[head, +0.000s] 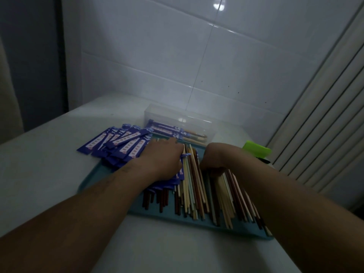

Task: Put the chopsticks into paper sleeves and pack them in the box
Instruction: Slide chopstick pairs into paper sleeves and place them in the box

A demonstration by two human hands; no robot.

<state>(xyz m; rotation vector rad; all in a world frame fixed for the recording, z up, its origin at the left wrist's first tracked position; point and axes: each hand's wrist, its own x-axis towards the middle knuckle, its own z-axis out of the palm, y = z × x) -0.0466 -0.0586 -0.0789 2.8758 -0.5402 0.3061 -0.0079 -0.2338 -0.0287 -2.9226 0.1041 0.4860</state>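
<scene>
A blue tray (157, 214) on the white table holds a heap of loose chopsticks (199, 196) in brown, cream and reddish tones. Blue paper sleeves (118, 143) lie fanned out at its far left. My left hand (163, 160) rests palm down on sleeved chopsticks (167, 184) on the tray's left half, fingers curled around a blue sleeve end. My right hand (215, 157) is curled over the loose chopsticks; what its fingers hold is hidden. Behind the tray a clear plastic box (177, 125) contains a few sleeved pairs.
A tiled wall rises close behind the box. A ribbed white panel (315, 125) stands at the right. A bright green object (256, 150) with a dark item beside it lies at the tray's far right corner. Bare table surface (49, 164) extends to the left and front.
</scene>
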